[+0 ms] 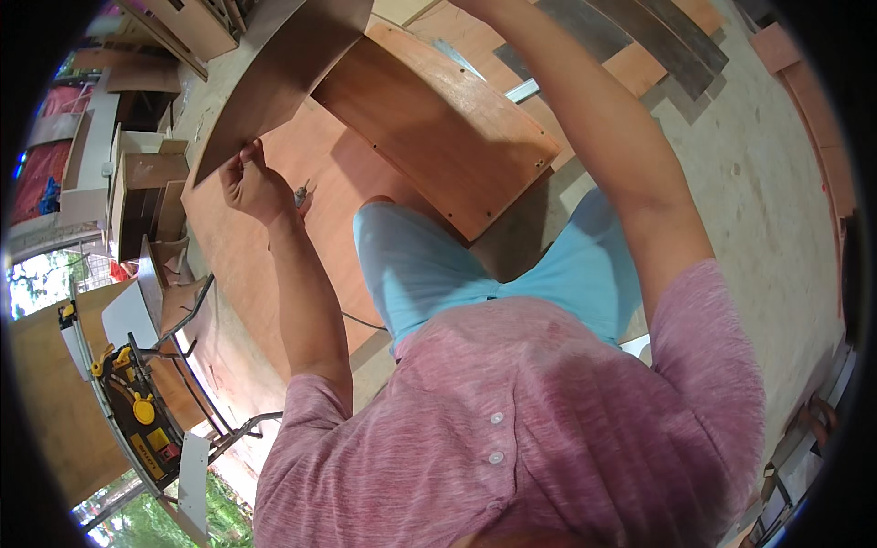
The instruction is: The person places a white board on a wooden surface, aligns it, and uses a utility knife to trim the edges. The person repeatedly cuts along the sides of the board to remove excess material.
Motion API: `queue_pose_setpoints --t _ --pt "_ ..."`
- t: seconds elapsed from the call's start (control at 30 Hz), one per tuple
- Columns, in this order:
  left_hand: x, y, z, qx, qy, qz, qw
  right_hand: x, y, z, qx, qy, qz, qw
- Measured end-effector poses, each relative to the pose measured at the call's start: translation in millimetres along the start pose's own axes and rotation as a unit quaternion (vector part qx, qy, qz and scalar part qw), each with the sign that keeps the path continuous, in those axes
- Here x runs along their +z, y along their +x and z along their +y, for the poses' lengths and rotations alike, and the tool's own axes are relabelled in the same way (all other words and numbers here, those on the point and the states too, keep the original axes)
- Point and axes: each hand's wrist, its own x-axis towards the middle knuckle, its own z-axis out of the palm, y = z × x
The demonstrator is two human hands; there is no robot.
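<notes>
My left hand [254,185] is closed on the lower corner of a thin brown wooden panel [279,78], thumb on its face. That panel is raised and tilted, and its upper part runs out at the top edge. My right arm [630,155] stretches up past the top edge, so the hand itself is cut off. In front of my knees lies a reddish-brown board [448,119] with small dark holes near its ends, apparently part of a box-like piece. Beside my left wrist shows a metal tool tip [301,194]; the rest of it is hidden.
A large plywood sheet [247,265] lies under the work on the concrete floor [749,201]. Dark boards [653,36] are at the far right. To the left stand a yellow-and-black machine [142,411] on a metal frame and several wooden box pieces [146,192]. A dark cable [364,322] runs by my left leg.
</notes>
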Motion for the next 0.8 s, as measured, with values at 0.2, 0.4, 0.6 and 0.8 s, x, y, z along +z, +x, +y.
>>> queue_pose_setpoints --t 0.2,0.4,0.6,0.8 --pt "5.1 23.2 20.1 0.023 -0.053 0.028 0.998 36.0 45.5 -28.6 -0.105 -0.056 -0.038 0.992" --pt "3.4 42.9 9.5 -0.002 -0.082 0.002 0.997 42.3 71.7 -40.5 -0.079 -0.029 -0.039 0.996" --pt "0.9 52.6 -0.2 -0.021 -0.108 -0.018 0.994 37.5 68.9 -34.2 -0.072 -0.029 -0.049 0.996" --pt "3.3 47.1 -5.8 -0.049 -0.108 -0.028 0.993 33.2 66.1 -30.3 -0.026 0.017 -0.039 0.999"
